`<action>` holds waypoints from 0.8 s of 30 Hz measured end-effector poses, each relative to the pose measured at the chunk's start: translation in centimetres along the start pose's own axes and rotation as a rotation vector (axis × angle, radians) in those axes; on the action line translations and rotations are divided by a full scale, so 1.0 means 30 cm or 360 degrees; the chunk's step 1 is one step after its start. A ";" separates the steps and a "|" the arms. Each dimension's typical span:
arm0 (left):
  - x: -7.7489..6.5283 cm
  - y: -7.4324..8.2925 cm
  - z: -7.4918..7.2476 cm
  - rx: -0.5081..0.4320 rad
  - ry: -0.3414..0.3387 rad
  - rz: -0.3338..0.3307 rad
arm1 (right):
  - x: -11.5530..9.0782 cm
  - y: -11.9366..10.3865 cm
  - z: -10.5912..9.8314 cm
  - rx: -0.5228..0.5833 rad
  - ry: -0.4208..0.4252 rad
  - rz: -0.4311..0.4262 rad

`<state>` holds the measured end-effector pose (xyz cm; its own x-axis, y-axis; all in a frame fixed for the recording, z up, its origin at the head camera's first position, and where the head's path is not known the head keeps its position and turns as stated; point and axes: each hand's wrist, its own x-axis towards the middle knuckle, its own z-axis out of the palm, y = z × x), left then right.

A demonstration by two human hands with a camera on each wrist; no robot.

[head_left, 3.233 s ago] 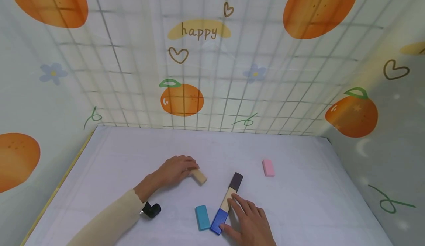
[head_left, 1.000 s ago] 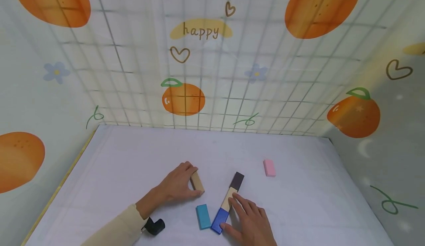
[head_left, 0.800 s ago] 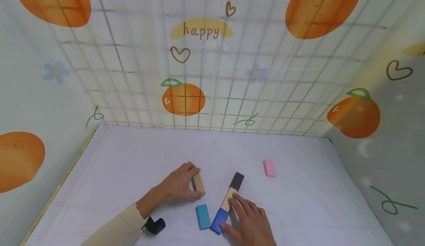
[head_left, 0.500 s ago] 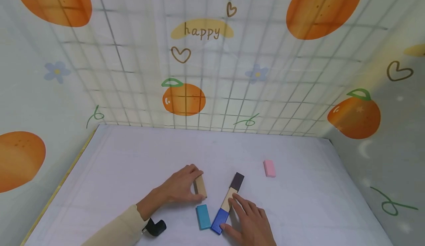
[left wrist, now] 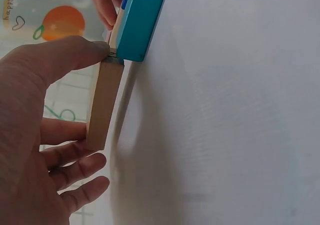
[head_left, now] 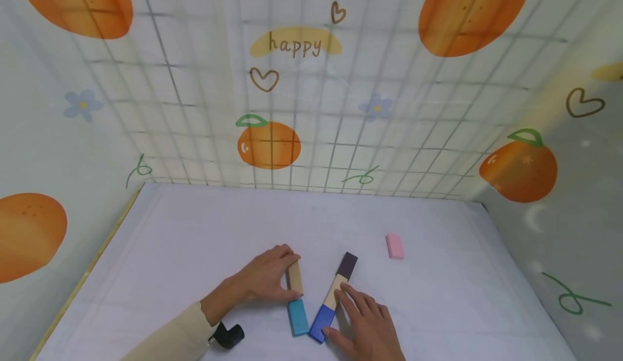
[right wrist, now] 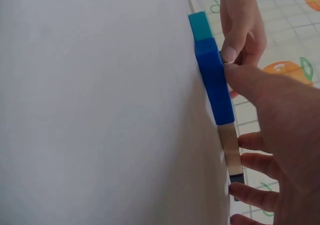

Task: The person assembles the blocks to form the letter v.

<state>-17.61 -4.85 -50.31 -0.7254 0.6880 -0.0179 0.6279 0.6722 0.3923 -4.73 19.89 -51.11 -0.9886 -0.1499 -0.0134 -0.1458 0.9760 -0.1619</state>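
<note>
Pale wooden block [head_left: 294, 277], plain rectangular slab, end against teal block [head_left: 297, 317]

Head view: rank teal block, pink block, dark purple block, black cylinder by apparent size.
1. teal block, largest.
2. black cylinder and dark purple block: look alike, no ranking.
3. pink block, smallest, but it lies farthest from the camera, so unsure.

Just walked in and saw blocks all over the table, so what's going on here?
A person is laying small blocks in lines on a white table. The left hand pinches a tan block whose near end meets a teal block. The right hand rests on a row of dark blue block, beige block and dark purple block. A pink block lies apart.
</note>
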 end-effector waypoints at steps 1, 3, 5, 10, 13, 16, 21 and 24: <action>0.000 -0.001 0.002 0.0002 -0.0006 -0.0002 | 0.000 -0.001 -0.002 0.0005 -0.0004 0.0002; 0.000 -0.004 0.007 0.0007 -0.0018 -0.0005 | 0.000 -0.002 -0.005 0.0010 -0.0009 0.0004; -0.001 -0.005 0.010 0.0011 -0.0033 -0.0009 | 0.001 -0.002 -0.007 0.0013 -0.0014 0.0005; -0.001 -0.001 0.010 0.0020 -0.0063 -0.0016 | 0.001 -0.002 -0.008 0.0005 -0.0005 0.0002; -0.001 0.003 0.010 0.0029 -0.0073 -0.0025 | 0.001 -0.001 -0.008 0.0000 0.0005 -0.0004; -0.001 0.000 0.015 0.0039 -0.0071 -0.0020 | 0.001 0.001 -0.005 0.0000 0.0013 -0.0005; -0.002 -0.003 0.017 0.0045 -0.0067 -0.0009 | 0.000 0.001 0.000 -0.0006 0.0023 -0.0005; -0.004 -0.002 0.017 0.0045 -0.0070 -0.0010 | 0.000 0.000 -0.001 -0.0006 0.0017 0.0001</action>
<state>-17.41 -4.84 -50.79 -0.7166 0.6949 -0.0607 0.6318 0.6834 0.3657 -4.72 19.89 -51.06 -0.9890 -0.1479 -0.0028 -0.1456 0.9767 -0.1579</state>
